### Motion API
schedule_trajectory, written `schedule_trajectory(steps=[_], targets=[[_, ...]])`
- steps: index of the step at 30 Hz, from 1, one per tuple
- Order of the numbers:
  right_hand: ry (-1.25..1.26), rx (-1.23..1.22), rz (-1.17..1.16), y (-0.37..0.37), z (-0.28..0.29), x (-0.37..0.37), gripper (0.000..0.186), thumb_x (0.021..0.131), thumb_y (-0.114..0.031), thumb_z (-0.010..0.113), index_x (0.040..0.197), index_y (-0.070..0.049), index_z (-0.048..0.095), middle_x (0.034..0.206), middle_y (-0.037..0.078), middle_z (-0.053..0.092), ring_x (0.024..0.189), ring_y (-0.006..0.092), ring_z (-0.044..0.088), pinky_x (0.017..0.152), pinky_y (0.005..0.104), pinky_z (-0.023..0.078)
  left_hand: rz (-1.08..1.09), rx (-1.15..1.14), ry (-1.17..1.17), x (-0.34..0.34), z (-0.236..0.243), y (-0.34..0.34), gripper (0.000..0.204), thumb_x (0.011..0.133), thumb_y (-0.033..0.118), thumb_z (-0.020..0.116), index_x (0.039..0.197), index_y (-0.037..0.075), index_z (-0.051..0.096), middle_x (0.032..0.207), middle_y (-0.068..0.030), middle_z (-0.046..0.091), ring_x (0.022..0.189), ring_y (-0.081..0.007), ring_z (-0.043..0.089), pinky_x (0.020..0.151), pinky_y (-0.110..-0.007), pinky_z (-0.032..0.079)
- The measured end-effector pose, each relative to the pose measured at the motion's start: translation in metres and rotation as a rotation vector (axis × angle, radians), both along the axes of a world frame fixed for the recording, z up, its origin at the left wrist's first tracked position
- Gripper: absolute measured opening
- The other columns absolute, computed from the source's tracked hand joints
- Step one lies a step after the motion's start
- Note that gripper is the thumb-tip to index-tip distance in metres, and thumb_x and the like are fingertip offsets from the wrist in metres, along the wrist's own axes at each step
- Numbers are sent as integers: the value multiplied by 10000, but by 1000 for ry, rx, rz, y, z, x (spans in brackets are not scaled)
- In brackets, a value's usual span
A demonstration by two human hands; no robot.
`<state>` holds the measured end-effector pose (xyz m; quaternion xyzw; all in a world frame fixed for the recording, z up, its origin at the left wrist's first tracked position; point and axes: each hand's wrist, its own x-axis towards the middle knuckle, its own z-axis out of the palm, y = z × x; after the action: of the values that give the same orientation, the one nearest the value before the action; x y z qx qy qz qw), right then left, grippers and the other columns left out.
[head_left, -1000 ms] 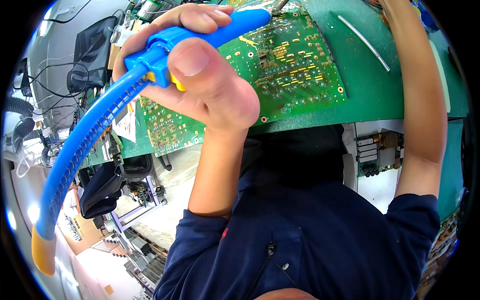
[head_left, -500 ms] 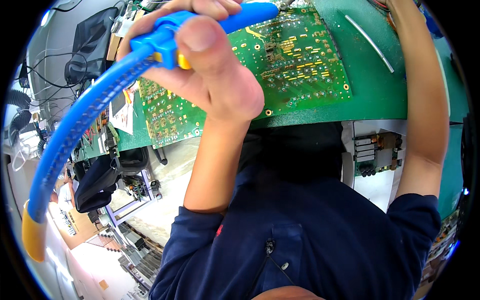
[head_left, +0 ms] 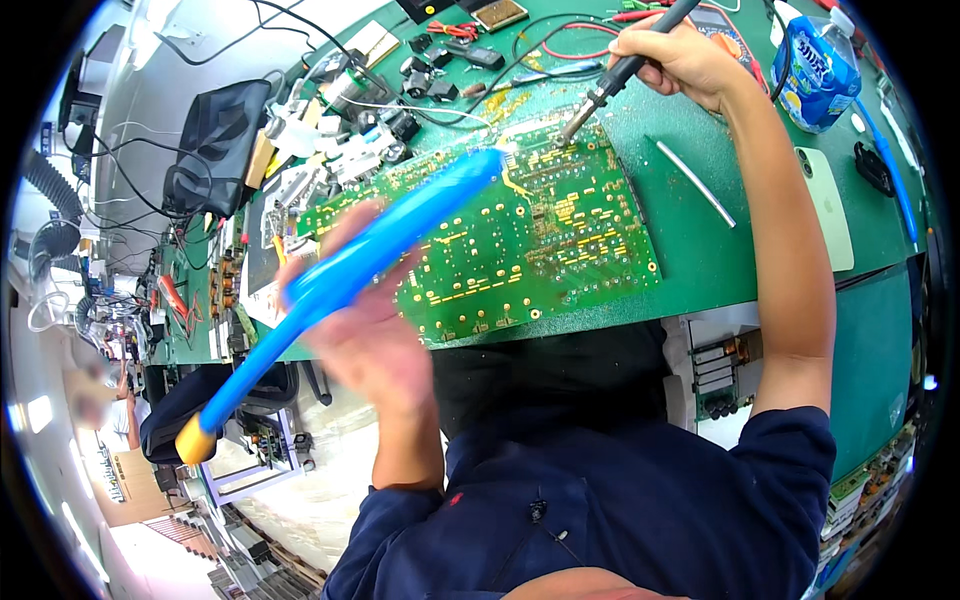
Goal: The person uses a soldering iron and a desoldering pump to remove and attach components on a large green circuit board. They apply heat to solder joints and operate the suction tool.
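My left hand (head_left: 375, 345), smeared by motion, holds a blue solder sucker (head_left: 400, 228) with a yellow end. The sucker slants over a large green circuit board (head_left: 465, 270), its front end near the board's far part. My right hand (head_left: 685, 62) is closed around the dark handle of a soldering iron (head_left: 622, 75). The iron points down and left, and its tip is at the board's far edge, close to the front of the sucker. Whether the tip touches a joint I cannot tell. Part of the board is hidden behind the sucker and my left hand.
A silver rod (head_left: 696, 184) lies right of the board on the green mat (head_left: 700, 260). Farther right are a light green phone (head_left: 825, 215) and a blue pouch (head_left: 815, 65). Loose parts and cables crowd the far left, with a multimeter (head_left: 722, 30) at the back.
The view has shifted, bringing my right hand and the iron into sight. The solder sucker and my left hand have moved lower and farther from the camera.
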<state>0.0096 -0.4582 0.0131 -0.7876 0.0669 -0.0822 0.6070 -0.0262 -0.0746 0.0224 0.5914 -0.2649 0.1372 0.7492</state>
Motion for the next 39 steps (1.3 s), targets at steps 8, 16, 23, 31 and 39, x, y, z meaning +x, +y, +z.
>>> schedule_trajectory(steps=[8,16,23,31,39], targets=[[69,83,23,13,25,-5,224,902,-199,678,809,-1,730,594,15,578,481,78,489,424,223,339,174,-17,-182,31,-21,47,486,1017,596,433,1318,219,495,1525,-341,365,1434,-474,380,1091,-566,491],[-31,40,-2,14,23,-5,202,897,-149,679,854,44,723,601,44,623,431,81,495,398,218,368,86,-112,36,30,-35,59,611,993,623,481,1405,174,532,1558,-363,295,1472,-507,284,1127,-561,450],[27,187,-31,13,17,-4,265,944,-159,601,831,55,710,474,19,489,374,89,427,361,229,320,-107,-241,109,27,-34,68,613,1030,522,500,1371,17,566,1583,-384,221,1497,-500,227,1203,-576,325],[99,317,37,3,17,2,282,945,-146,573,797,71,675,440,6,442,319,85,366,316,218,289,-128,-270,158,23,-40,77,625,1051,504,464,1429,11,524,1601,-375,178,1525,-480,147,1225,-543,303],[55,383,127,-3,12,3,295,960,-126,538,807,88,671,434,4,418,312,85,346,311,222,282,-126,-269,187,22,-41,79,639,1049,491,476,1444,-11,503,1613,-362,149,1533,-472,98,1234,-527,301]])
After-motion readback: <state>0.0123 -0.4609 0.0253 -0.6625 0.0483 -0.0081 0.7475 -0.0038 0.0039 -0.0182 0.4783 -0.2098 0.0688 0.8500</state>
